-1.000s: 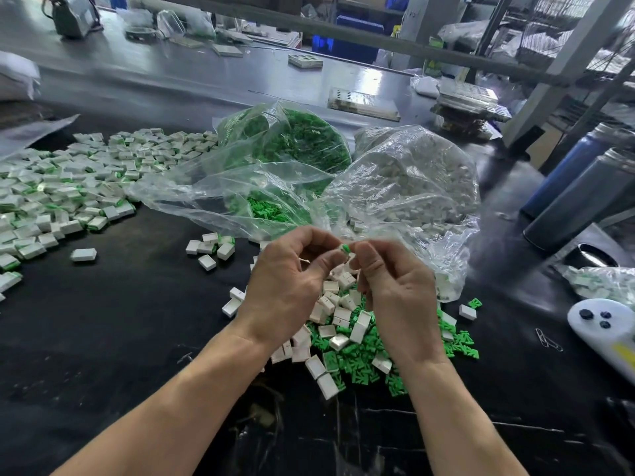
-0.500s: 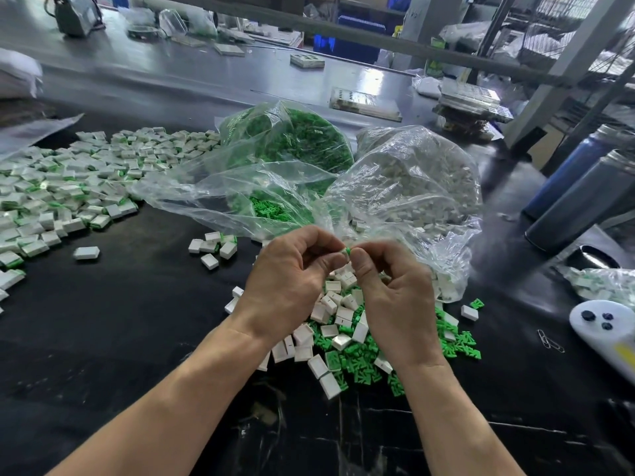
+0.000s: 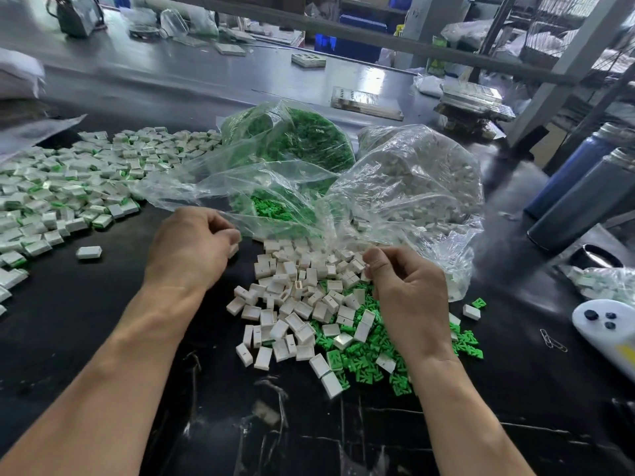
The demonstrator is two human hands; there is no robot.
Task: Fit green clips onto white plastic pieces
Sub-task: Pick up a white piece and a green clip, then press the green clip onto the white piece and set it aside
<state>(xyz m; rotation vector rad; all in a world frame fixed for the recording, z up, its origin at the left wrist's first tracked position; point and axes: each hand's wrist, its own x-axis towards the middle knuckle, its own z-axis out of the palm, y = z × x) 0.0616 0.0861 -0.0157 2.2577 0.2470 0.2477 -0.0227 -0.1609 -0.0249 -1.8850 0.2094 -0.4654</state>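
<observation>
Head view: left hand (image 3: pixel 192 249) curled around a white piece (image 3: pixel 233 249) at its fingertips, right hand (image 3: pixel 409 293) curled, contents unclear, above the loose white pieces (image 3: pixel 292 304) and green clips (image 3: pixel 371 359) on the black table (image 3: pixel 86 338).

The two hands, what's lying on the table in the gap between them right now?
In the head view, the left hand and right hand are apart, and the loose pile of white plastic pieces lies on the black table between them.

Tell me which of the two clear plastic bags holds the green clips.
The bag of green clips is the rear left one, behind the left hand; the bag of white pieces lies right of it.
</observation>
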